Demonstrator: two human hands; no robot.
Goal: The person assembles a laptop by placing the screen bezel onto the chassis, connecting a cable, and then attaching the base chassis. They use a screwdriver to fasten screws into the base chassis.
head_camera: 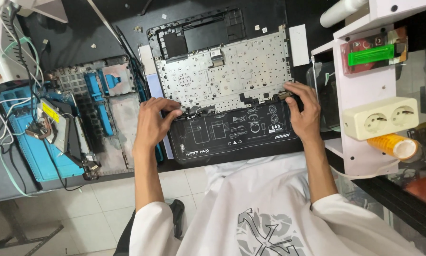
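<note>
Opened laptop shell [222,71] lies in the upper centre of the frame on the dark counter [80,38], inner side up: pale perforated keyboard backing plate across the middle, empty black bay above it. A long black battery pack [234,130] with white line diagrams sits along the shell's near edge, centre of frame, touching the plate's lower border.

Left hand [153,121]: centre-left, fingers curled, fingertips [175,111] pressed at the battery's upper left corner where thin wires cross (whether it pinches a wire, cannot tell). Right hand [304,111]: centre-right, fingers bent down over the battery's upper right corner, thumb along the pack's right end. Neither hand is spread flat; both bear on the pack's two ends.

Left of the shell, touching distance from the left hand: a second grey laptop base [106,114] with blue parts inside, lying partly over a blue mat [35,156]. White and green cables [13,61] trail across the left edge of the frame.

Right of frame: white shelf unit [364,85] carrying a cream double wall socket [381,117], a bright green plastic piece [370,54] above it, and an orange roll [393,146] below (lying on its side). White rectangular strip [298,45] just beside the shell's upper right corner.

Bottom of frame: white shirt with grey print, pale tiled floor [94,204].
</note>
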